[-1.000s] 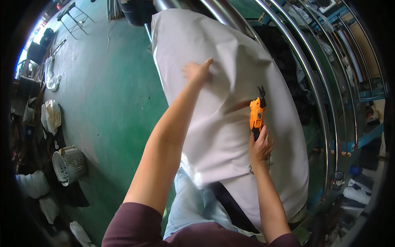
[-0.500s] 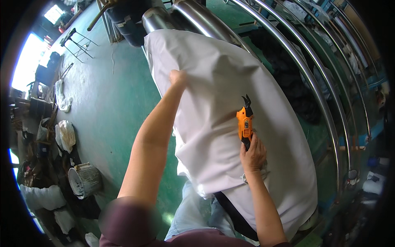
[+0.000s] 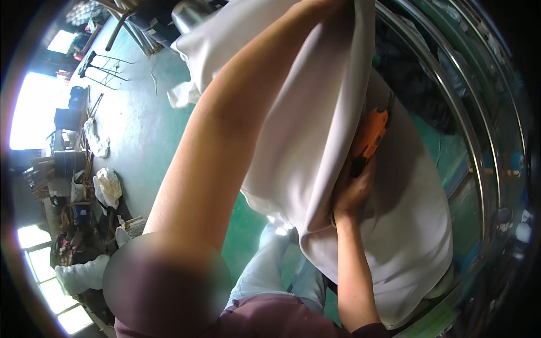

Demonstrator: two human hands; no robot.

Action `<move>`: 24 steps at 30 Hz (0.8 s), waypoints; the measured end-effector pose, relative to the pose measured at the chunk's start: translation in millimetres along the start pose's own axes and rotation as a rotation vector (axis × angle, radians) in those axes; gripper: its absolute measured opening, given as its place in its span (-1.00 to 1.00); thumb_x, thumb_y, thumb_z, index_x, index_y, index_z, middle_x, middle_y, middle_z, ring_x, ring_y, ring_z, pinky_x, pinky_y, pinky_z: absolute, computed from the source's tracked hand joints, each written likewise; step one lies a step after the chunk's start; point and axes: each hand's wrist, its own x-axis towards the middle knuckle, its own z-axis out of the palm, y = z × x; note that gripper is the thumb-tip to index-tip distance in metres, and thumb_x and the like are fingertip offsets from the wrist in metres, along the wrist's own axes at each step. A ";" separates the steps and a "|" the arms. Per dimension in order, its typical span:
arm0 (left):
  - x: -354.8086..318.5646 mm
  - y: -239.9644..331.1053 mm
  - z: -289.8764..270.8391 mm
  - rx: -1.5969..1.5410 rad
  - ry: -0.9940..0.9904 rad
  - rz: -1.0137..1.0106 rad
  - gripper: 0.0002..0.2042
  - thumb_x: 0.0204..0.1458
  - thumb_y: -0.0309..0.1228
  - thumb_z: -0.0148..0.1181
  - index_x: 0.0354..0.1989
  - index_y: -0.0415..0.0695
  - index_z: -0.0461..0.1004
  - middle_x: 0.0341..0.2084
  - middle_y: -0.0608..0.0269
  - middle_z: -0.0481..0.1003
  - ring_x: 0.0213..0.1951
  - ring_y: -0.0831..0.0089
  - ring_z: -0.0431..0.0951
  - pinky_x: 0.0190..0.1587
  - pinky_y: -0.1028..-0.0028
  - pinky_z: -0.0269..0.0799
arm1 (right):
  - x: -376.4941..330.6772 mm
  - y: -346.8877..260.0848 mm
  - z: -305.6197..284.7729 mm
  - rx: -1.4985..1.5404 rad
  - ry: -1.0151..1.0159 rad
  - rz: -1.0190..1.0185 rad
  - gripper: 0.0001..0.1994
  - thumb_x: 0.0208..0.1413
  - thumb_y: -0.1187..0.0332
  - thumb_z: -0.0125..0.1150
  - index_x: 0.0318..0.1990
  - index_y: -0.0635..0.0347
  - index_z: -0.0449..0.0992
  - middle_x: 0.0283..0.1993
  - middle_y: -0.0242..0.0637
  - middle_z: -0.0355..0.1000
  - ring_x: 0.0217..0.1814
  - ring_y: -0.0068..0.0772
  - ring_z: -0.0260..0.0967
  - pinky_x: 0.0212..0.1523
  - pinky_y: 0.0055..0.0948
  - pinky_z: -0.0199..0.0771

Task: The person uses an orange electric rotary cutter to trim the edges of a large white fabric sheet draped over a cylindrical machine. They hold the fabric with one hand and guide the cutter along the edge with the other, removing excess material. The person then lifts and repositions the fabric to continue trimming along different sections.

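The white sheet point(image 3: 298, 129) sprawls through the middle of the view, one part pulled up into a tall fold that runs toward the left hand point(image 3: 332, 4) at the top border. That hand is cut off there, so I cannot tell whether its fingers pinch the material or lie loose. The right hand point(image 3: 356, 187) has its fingers wrapped around the handle of an orange cutter point(image 3: 370, 134), whose dark tip points up and away. The fold's edge stands just beside the cutter on the left, leaving little room that way; to the right, shaded sheet stretches out to a long curved edge. Beyond that edge, a strip of green separates it from the bent metal rails point(image 3: 451, 96). At upper left, a loose corner juts out over the green floor point(image 3: 163, 118), which spreads broadly toward a white bag point(image 3: 107, 187) and a bucket point(image 3: 135, 226). The sheet's lower edge sags near the pale trousers point(image 3: 256, 270), with the right forearm point(image 3: 356, 270) lying across it.
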 end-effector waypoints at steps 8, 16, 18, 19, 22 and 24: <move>-242.6 -5.1 -21.9 0.084 -0.533 -0.193 -0.55 0.19 0.00 -0.02 0.15 0.05 0.43 0.17 0.15 0.35 0.30 0.19 0.22 0.32 -0.18 -0.07 | -4.7 22.3 11.8 -0.118 0.071 -0.085 -0.52 0.09 0.22 0.33 0.05 0.37 0.38 -0.14 -0.01 0.47 -0.18 0.05 0.48 -0.21 -0.19 0.49; -269.4 5.3 29.8 0.341 -0.778 -0.386 -0.29 0.04 0.17 0.09 0.13 -0.25 0.41 0.12 0.10 0.40 0.25 0.19 0.30 0.33 -0.21 -0.15 | -11.0 19.4 18.3 -0.003 0.013 0.017 -0.55 0.12 0.21 0.35 0.02 0.36 0.41 -0.19 -0.02 0.51 -0.22 -0.07 0.52 -0.22 -0.29 0.51; -264.4 3.6 36.3 0.335 -0.826 -0.422 -0.27 0.02 0.18 0.13 0.15 -0.25 0.39 0.14 0.09 0.38 0.28 0.19 0.26 0.35 -0.16 -0.18 | -9.9 19.4 18.2 0.046 0.016 0.050 -0.57 0.13 0.23 0.34 0.01 0.37 0.42 -0.22 -0.03 0.51 -0.23 -0.12 0.52 -0.23 -0.31 0.50; -262.1 0.4 36.8 0.340 -0.835 -0.440 -0.26 0.01 0.17 0.14 0.16 -0.26 0.37 0.16 0.08 0.36 0.29 0.19 0.24 0.36 -0.14 -0.18 | -8.6 19.3 16.5 0.064 0.019 0.053 -0.57 0.12 0.24 0.35 0.01 0.38 0.42 -0.22 -0.03 0.51 -0.24 -0.13 0.52 -0.23 -0.31 0.50; -263.1 -3.1 47.3 0.309 -0.641 -0.421 -0.30 -0.01 0.03 0.23 0.22 -0.22 0.31 0.26 0.03 0.24 0.34 0.16 0.16 0.37 -0.11 -0.16 | -11.4 31.0 2.1 0.108 -0.037 0.017 -0.57 0.11 0.28 0.36 0.03 0.38 0.41 -0.23 -0.03 0.51 -0.26 -0.13 0.52 -0.24 -0.33 0.49; -256.3 6.9 44.9 0.042 -0.341 -0.378 -0.42 -0.02 -0.18 0.22 0.20 -0.14 0.35 0.26 -0.04 0.22 0.32 0.07 0.16 0.37 -0.03 -0.08 | -17.0 38.2 -21.8 0.125 -0.127 -0.005 -0.56 0.08 0.31 0.37 0.03 0.38 0.41 -0.22 -0.04 0.51 -0.27 -0.08 0.52 -0.24 -0.31 0.51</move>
